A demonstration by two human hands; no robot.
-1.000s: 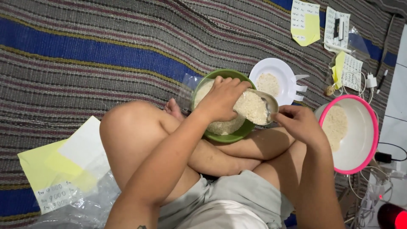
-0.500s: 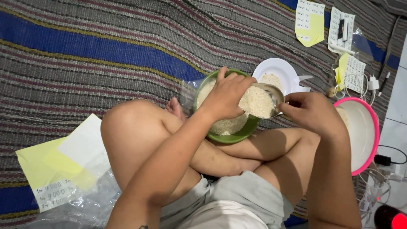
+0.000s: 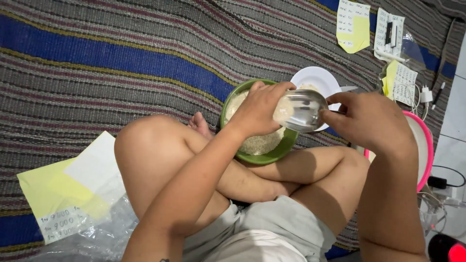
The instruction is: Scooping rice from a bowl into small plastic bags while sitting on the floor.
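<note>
A small metal cup [image 3: 303,110] was held tipped on its side over a green bowl [image 3: 272,154] of white grains [image 3: 259,143], apparently so that its contents would fall into the bowl. The left hand [image 3: 259,109] was laid over the cup's mouth, fingers curled against it. The right hand [image 3: 371,121] was closed on the cup's far end, fingers pinching it. A white plate [image 3: 318,78] and a pink-rimmed basin [image 3: 427,145] lay close by on the striped mat [image 3: 121,58].
</note>
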